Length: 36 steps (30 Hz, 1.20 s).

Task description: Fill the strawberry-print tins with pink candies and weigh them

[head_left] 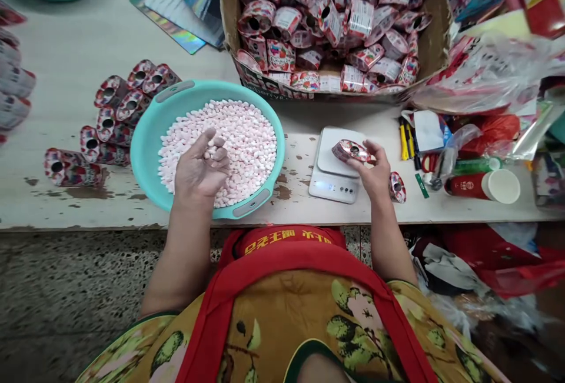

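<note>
Over a turquoise basin (140,136) filled with small pale-pink candies (247,136), my left hand (202,165) is turned palm up. Its fingers are curled round a few of the candies. My right hand (374,170) pinches a small printed candy packet (351,150) with a dark round hole in its end. That packet is just above or touching a white digital scale (332,189), whose display is lit; I cannot tell which. Just right of my right hand, another such packet (397,187) lies on the table.
Left of the basin, several similar packets (110,127) are grouped together. A cardboard box (227,3) heaped with packets stands behind. Right of the scale are yellow cutters (404,139), a red paper cup (468,185) and plastic wrapping (477,77). Shiny sheets (185,9) lie at the back left.
</note>
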Tool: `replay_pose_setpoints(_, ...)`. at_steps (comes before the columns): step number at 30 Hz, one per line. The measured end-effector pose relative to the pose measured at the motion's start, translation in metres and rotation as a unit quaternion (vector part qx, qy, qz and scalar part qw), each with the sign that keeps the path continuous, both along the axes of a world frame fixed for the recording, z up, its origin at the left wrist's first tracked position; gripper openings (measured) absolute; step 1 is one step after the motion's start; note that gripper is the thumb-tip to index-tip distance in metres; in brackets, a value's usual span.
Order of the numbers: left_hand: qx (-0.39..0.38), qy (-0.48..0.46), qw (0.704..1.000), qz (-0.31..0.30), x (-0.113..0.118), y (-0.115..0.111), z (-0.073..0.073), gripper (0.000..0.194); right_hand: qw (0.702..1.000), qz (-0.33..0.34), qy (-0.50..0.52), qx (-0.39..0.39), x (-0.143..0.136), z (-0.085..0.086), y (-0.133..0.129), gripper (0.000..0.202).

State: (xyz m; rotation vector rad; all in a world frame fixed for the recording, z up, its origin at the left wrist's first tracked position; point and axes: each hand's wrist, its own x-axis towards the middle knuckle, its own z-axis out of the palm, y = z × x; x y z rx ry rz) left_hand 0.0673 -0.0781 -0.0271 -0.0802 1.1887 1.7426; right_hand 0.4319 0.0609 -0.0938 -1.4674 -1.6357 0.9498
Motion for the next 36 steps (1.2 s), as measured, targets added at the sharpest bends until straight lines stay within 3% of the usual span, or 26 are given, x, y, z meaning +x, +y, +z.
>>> replay_pose_setpoints(5,-0.022,-0.021,0.999,0.034,-0.001,-0.004,-0.001,0.022,0.996,-0.061,0.047,0.037,0.014,0.008,-0.015,0.051)
replay_pose_setpoints(12,-0.014,0.041,0.999,0.005,-0.002,-0.004,-0.005,0.022,0.988,-0.116,0.093,0.046,0.025,0.010,-0.034,0.047)
replay_pose_setpoints(20,-0.025,-0.003,1.000,0.005,0.000,-0.003,0.001,0.024,0.983,-0.129,0.122,0.044,0.026,0.009,-0.042,0.046)
replay_pose_setpoints(26,-0.012,0.031,0.999,-0.033,0.001,-0.004,-0.004,0.009,0.984,-0.125,0.122,0.031,0.027,0.001,-0.047,0.042)
replay_pose_setpoints(29,-0.020,0.109,0.993,-0.046,0.007,-0.005,-0.003,0.009,0.985,-0.121,0.118,0.021,0.028,-0.004,-0.050,0.041)
replay_pose_setpoints(31,-0.036,0.238,0.969,-0.056,0.012,-0.007,-0.002,0.009,0.987,-0.116,0.107,0.018,0.026,-0.006,-0.048,0.047)
replay_pose_setpoints(32,-0.047,0.319,0.943,-0.076,0.013,-0.008,-0.002,0.009,0.990,-0.110,0.090,0.020,0.024,-0.008,-0.045,0.054)
replay_pose_setpoints(34,-0.074,0.475,0.867,-0.130,0.014,-0.009,-0.004,0.012,0.995,-0.093,0.030,0.036,0.019,-0.010,-0.036,0.070)
replay_pose_setpoints(36,-0.097,0.574,0.794,-0.173,0.012,-0.011,-0.007,0.016,0.996,-0.064,-0.042,0.055,0.012,-0.012,-0.023,0.073)
